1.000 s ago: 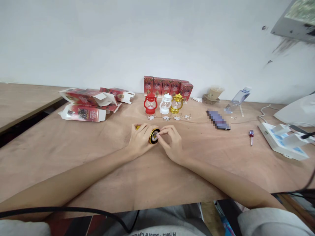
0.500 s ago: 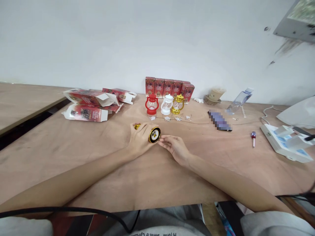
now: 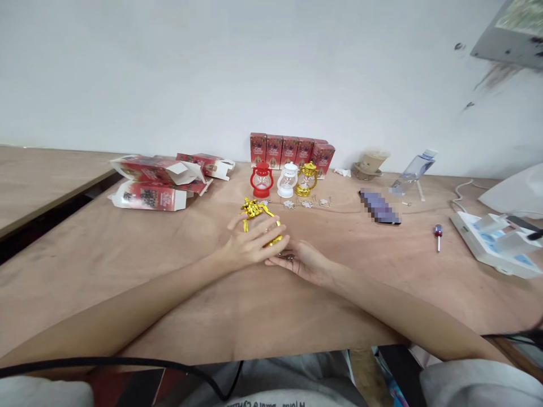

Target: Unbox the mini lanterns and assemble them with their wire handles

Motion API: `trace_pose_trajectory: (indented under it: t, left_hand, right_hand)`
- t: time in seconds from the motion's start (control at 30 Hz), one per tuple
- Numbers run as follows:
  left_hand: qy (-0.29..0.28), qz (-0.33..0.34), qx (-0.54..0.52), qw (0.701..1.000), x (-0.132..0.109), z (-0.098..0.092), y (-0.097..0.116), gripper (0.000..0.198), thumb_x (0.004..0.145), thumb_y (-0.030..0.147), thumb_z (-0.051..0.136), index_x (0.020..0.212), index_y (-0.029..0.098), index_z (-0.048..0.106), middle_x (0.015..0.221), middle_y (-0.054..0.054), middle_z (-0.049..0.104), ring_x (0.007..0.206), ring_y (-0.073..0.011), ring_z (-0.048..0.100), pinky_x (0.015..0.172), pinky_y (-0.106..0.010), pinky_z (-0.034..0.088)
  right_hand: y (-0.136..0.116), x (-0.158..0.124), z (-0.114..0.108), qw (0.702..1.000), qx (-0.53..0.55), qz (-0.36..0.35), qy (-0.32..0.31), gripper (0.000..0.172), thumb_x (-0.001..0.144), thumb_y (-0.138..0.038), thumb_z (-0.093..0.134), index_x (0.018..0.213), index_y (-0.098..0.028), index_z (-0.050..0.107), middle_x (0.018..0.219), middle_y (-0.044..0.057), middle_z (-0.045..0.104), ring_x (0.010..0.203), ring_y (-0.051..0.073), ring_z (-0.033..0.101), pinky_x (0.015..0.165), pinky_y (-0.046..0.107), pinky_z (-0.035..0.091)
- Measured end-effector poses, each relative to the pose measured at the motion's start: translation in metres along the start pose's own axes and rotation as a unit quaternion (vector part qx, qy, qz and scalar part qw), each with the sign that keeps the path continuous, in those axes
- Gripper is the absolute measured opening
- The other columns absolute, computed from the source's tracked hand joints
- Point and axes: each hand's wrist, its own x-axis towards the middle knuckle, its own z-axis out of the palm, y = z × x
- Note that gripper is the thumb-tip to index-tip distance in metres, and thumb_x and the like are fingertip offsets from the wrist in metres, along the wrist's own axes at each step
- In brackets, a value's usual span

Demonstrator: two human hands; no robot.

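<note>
My left hand (image 3: 254, 243) is wrapped round a small gold toy lantern (image 3: 253, 208), held tilted with its top pointing away and its base towards my right hand. Fingers cover much of the lantern's middle. Just below the base, my right hand (image 3: 307, 264) is half turned up, with a small dark metal piece (image 3: 287, 257) at its curled fingers; its exact kind is too small to tell. Beyond my hands stand a red lantern (image 3: 262, 181), a white lantern (image 3: 288, 181) and a second gold lantern (image 3: 306, 180). Small metal pieces with pale shapes (image 3: 289, 204) lie before them.
Red printed boxes (image 3: 282, 151) stand by the wall; opened boxes (image 3: 148, 195) lie at left. Rightward are a lidded cup (image 3: 373, 164), a tilted clear bottle (image 3: 414, 171), a phone (image 3: 379, 206), a screwdriver (image 3: 438, 237) and a power strip (image 3: 494, 246) with plugs.
The gold lantern has been turned: its round base faced me before, and now its top and side show. My right hand has moved slightly lower, under the base, with the metal piece now visible.
</note>
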Motion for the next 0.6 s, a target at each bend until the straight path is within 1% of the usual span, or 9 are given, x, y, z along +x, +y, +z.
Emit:
trace_pose_trajectory:
  t: [0.1, 0.17, 0.23, 0.3, 0.33, 0.4, 0.43, 0.47, 0.6]
  left_hand:
    - [-0.009, -0.072, -0.004, 0.997, -0.006, 0.003, -0.005, 0.016, 0.088, 0.017, 0.056, 0.099, 0.025, 0.062, 0.1, 0.0, 0.073, 0.101, -0.0162, 0.064, 0.103, -0.043, 0.02]
    - [0.008, -0.076, 0.003, 0.997, -0.009, 0.004, -0.006, 0.02, 0.085, 0.016, 0.059, 0.101, 0.028, 0.062, 0.1, 0.0, 0.072, 0.1, -0.0161, 0.064, 0.103, -0.044, 0.02]
    - [0.02, -0.05, 0.009, 0.998, -0.01, 0.004, -0.005, 0.026, 0.082, 0.017, 0.062, 0.102, 0.034, 0.062, 0.1, 0.003, 0.071, 0.099, -0.0144, 0.063, 0.104, -0.043, 0.02]
    - [0.021, 0.0, 0.008, 1.0, -0.011, 0.003, -0.002, 0.029, 0.081, 0.021, 0.065, 0.102, 0.04, 0.061, 0.101, 0.007, 0.07, 0.1, -0.0127, 0.062, 0.103, -0.04, 0.023]
    - [0.024, 0.028, 0.006, 0.999, -0.01, 0.003, 0.0, 0.029, 0.08, 0.024, 0.065, 0.101, 0.042, 0.061, 0.101, 0.008, 0.07, 0.1, -0.012, 0.062, 0.102, -0.039, 0.025]
    - [0.038, 0.075, 0.002, 0.996, -0.009, 0.002, 0.002, 0.026, 0.079, 0.027, 0.067, 0.098, 0.043, 0.062, 0.103, 0.01, 0.069, 0.101, -0.0109, 0.06, 0.099, -0.035, 0.03]
    - [0.047, 0.09, -0.001, 0.995, -0.009, 0.002, 0.003, 0.024, 0.078, 0.027, 0.067, 0.097, 0.042, 0.062, 0.104, 0.011, 0.068, 0.101, -0.0103, 0.059, 0.097, -0.034, 0.032]
    - [0.056, 0.099, -0.005, 0.994, -0.008, 0.002, 0.003, 0.022, 0.078, 0.027, 0.067, 0.095, 0.041, 0.063, 0.105, 0.011, 0.068, 0.102, -0.0098, 0.058, 0.097, -0.033, 0.033]
    - [0.069, 0.103, -0.026, 0.992, -0.006, 0.003, 0.004, 0.019, 0.081, 0.026, 0.064, 0.095, 0.037, 0.064, 0.103, 0.012, 0.068, 0.104, -0.0088, 0.055, 0.1, -0.034, 0.029]
  right_hand:
    - [-0.025, -0.003, -0.014, 0.994, -0.098, 0.042, -0.017, 0.011, 0.078, -0.008, 0.058, 0.073, -0.008, 0.068, 0.071, 0.007, 0.067, 0.064, 0.009, 0.065, 0.073, 0.019, 0.058]
    - [-0.055, -0.003, -0.03, 0.979, -0.192, 0.046, -0.042, 0.007, 0.074, -0.009, 0.064, 0.075, -0.007, 0.07, 0.071, 0.007, 0.068, 0.061, 0.009, 0.064, 0.066, 0.016, 0.057]
    - [-0.092, 0.002, -0.05, 0.959, -0.28, 0.008, -0.047, 0.006, 0.069, -0.009, 0.07, 0.074, -0.01, 0.072, 0.07, 0.005, 0.069, 0.061, 0.008, 0.064, 0.063, 0.015, 0.056]
    - [-0.131, 0.012, -0.072, 0.934, -0.355, -0.039, -0.017, 0.006, 0.065, -0.009, 0.074, 0.071, -0.011, 0.072, 0.07, 0.005, 0.07, 0.065, 0.01, 0.065, 0.071, 0.018, 0.057]
    - [-0.148, 0.019, -0.083, 0.917, -0.393, -0.064, 0.012, 0.008, 0.061, -0.008, 0.077, 0.066, -0.012, 0.071, 0.069, 0.006, 0.07, 0.065, 0.011, 0.066, 0.074, 0.021, 0.058]
    - [-0.175, 0.036, -0.101, 0.863, -0.493, -0.079, 0.079, 0.013, 0.056, -0.009, 0.081, 0.062, -0.012, 0.069, 0.067, 0.007, 0.071, 0.068, 0.016, 0.068, 0.079, 0.029, 0.059]
    - [-0.184, 0.045, -0.108, 0.825, -0.548, -0.074, 0.117, 0.015, 0.055, -0.01, 0.081, 0.058, -0.012, 0.067, 0.064, 0.007, 0.07, 0.068, 0.017, 0.068, 0.078, 0.031, 0.059]
    - [-0.189, 0.054, -0.114, 0.784, -0.603, -0.06, 0.137, 0.015, 0.055, -0.012, 0.081, 0.056, -0.013, 0.065, 0.064, 0.007, 0.07, 0.069, 0.018, 0.068, 0.077, 0.03, 0.06]
    - [-0.194, 0.089, -0.125, 0.705, -0.687, -0.044, 0.171, 0.016, 0.053, -0.016, 0.08, 0.054, -0.013, 0.064, 0.059, 0.006, 0.068, 0.07, 0.021, 0.068, 0.068, 0.03, 0.059]
